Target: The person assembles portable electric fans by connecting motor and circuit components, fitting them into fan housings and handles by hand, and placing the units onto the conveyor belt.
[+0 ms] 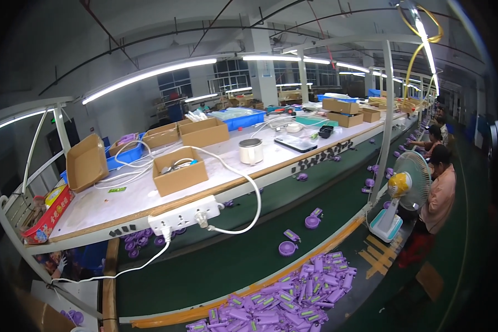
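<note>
Neither my left hand nor my right hand is in view. Nearest below me lies a large heap of purple plastic handle-like parts [282, 301], several with a yellow-green strip. Beyond the heap runs a dark green conveyor belt [205, 279]. On it stand two round purple pieces, a nearer one [287, 248] and a farther one [312, 222], each with a small rectangular purple part beside it. More purple round parts [135, 243] gather on the belt's left side, below the shelf.
A white shelf [227, 157] above the belt carries cardboard boxes [180, 171], a metal mug [251, 151] and a dark tablet-like device [295, 144]. A power strip [183, 214] with white cables hangs at its edge. At right are a standing fan [393, 207] and co-workers [441, 191].
</note>
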The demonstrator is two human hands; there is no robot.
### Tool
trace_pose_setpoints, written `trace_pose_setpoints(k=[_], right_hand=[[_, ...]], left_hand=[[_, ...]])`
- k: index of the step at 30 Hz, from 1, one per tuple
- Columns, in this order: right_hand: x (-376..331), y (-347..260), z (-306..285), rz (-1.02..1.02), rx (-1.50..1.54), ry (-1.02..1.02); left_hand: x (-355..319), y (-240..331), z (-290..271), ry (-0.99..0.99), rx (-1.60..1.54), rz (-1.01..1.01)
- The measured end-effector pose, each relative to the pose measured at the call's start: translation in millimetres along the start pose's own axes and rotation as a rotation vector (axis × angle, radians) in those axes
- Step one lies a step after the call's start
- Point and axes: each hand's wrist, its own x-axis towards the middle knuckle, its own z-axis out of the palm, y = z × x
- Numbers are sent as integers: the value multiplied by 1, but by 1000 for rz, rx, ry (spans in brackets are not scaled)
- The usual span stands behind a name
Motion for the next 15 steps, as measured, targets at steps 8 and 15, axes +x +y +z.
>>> trace_pose_setpoints(k=[8, 15], right_hand=[[-11, 19, 14, 60, 95, 91], [-17, 34, 26, 85, 165, 147]], left_hand=[[18, 3, 15, 94, 66, 265], [33, -51, 67, 181, 124, 460]])
